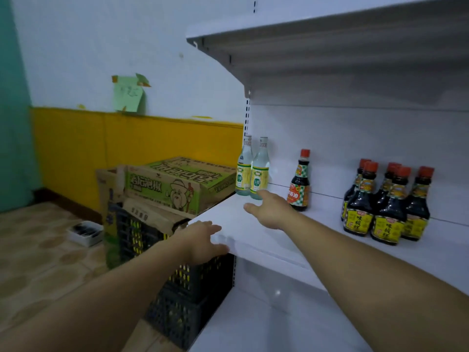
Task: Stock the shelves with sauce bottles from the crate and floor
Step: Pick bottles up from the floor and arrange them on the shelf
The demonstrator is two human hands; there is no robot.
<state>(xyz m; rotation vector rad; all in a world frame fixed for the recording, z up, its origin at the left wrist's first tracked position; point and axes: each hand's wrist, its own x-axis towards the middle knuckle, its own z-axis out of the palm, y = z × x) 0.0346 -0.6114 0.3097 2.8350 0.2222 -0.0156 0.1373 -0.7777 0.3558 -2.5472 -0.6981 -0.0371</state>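
Here, dark bottles [385, 212] at right labelled 味极鲜, green carton [177, 184] reading 老坛泡椒, left hand [203, 240] flat on shelf [256, 237] edge, right hand [271, 210] spread, empty, beside clear bottles [258, 171].

On the white mid shelf [253, 224], 2 clear bottles [252, 171] w/ green-yellow labels are stood upright at the left rear, side by side and touching. A single dark red-capped bottle [300, 181] is set apart to their right. Further right, dark yellow-labelled bottles [385, 204] are grouped close, front row and back row. On the tiled floor [38, 250], black crates [187, 288] are stacked beside the shelf unit; a small white tray [85, 232] is laid near them.
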